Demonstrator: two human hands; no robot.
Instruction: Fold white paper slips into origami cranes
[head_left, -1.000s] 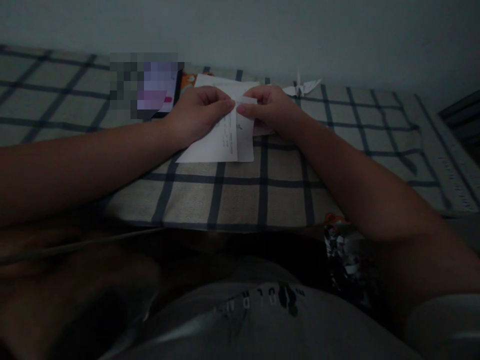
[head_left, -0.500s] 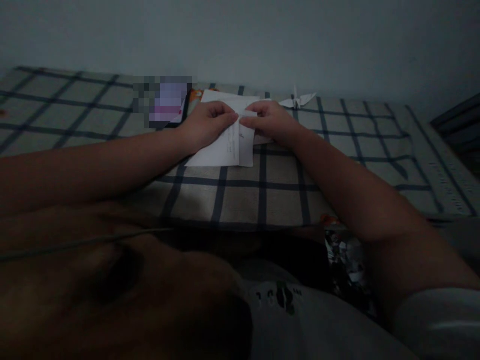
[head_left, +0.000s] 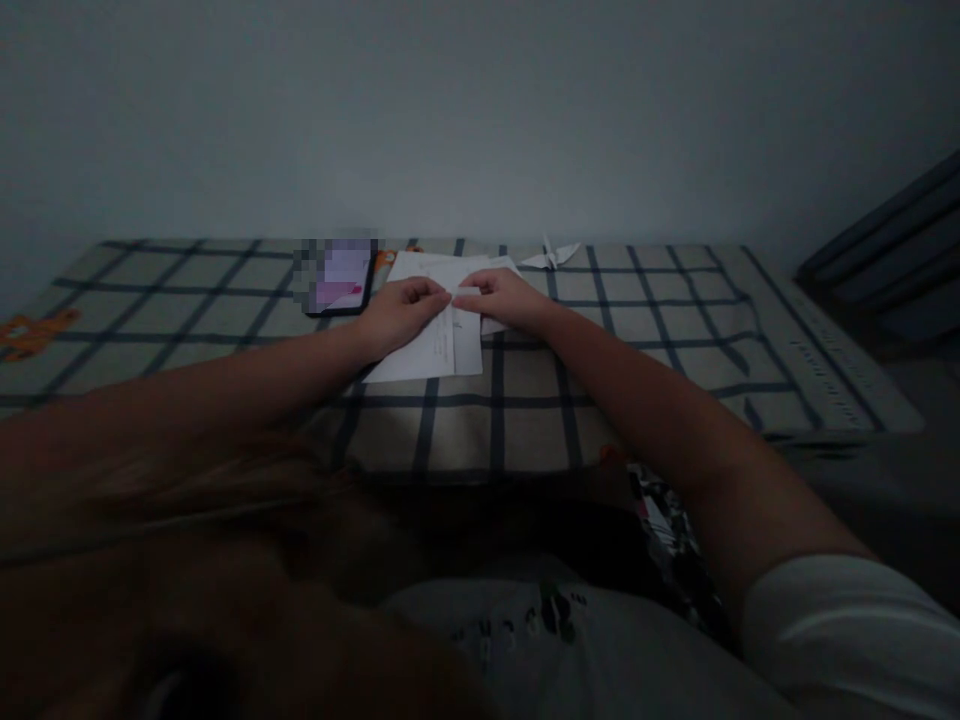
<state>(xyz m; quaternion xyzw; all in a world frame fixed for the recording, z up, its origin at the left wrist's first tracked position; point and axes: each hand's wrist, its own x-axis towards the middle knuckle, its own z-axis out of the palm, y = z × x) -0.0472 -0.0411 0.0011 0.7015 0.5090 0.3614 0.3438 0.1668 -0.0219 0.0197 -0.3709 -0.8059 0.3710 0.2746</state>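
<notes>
A white sheet of paper (head_left: 442, 335) lies just above the frame's centre on a checked cloth (head_left: 637, 330); it looks light, thin and easily creased, best pinched at an edge. The left hand (head_left: 401, 312) and right hand (head_left: 501, 297) meet fingertip to fingertip, pinching its fold, with a phone (head_left: 341, 278) at upper left and a paper crane (head_left: 551, 255) behind.

A beige cloth crossed by dark blue grid lines (head_left: 525, 420) covers the surface in dim light, with a small orange figure printed at its far-left edge (head_left: 30, 335). A white sheet of paper bearing faint lines of dark print (head_left: 442, 345) lies at centre. A small white folded paper crane (head_left: 553, 254) sits farther back, to the right. A black-framed phone with a purple and pink screen (head_left: 341, 280) lies to the left. The plain wall behind (head_left: 480, 110) is pale grey-blue. In the near foreground are a light grey garment with dark lettering (head_left: 540, 620) and a white sleeve (head_left: 840, 630).
</notes>
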